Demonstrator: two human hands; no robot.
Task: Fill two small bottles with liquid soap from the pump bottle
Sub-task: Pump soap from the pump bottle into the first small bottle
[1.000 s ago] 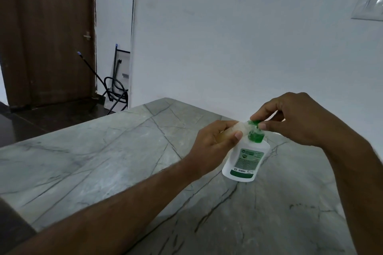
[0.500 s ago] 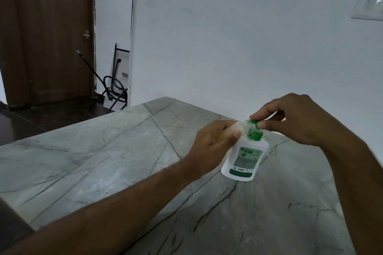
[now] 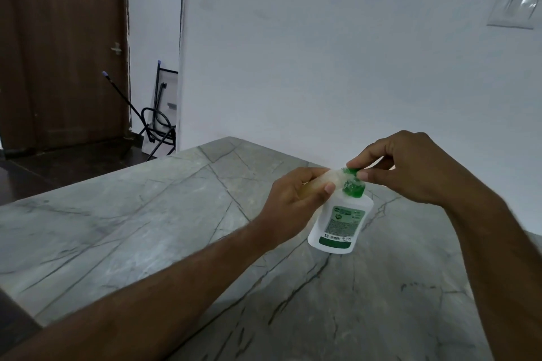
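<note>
A white pump bottle (image 3: pixel 340 223) with a green label and green pump head (image 3: pixel 353 184) stands on the grey marble table (image 3: pixel 146 228), a little right of centre. My left hand (image 3: pixel 296 199) grips a small translucent bottle (image 3: pixel 328 177), held sideways with its mouth against the pump's nozzle. My right hand (image 3: pixel 401 167) pinches the green pump head from above with thumb and forefinger. Most of the small bottle is hidden inside my left hand. No second small bottle is visible.
A white wall rises right behind the table, with a switch plate (image 3: pixel 516 9) at upper right. To the left stands a brown door (image 3: pixel 58 47), with a folded black stand and cables (image 3: pixel 155 123) on the dark floor beside it.
Both hands and the pump bottle keep almost the same pose. The view has shifted slightly, and my right hand's fingers sit a touch lower on the pump head.
</note>
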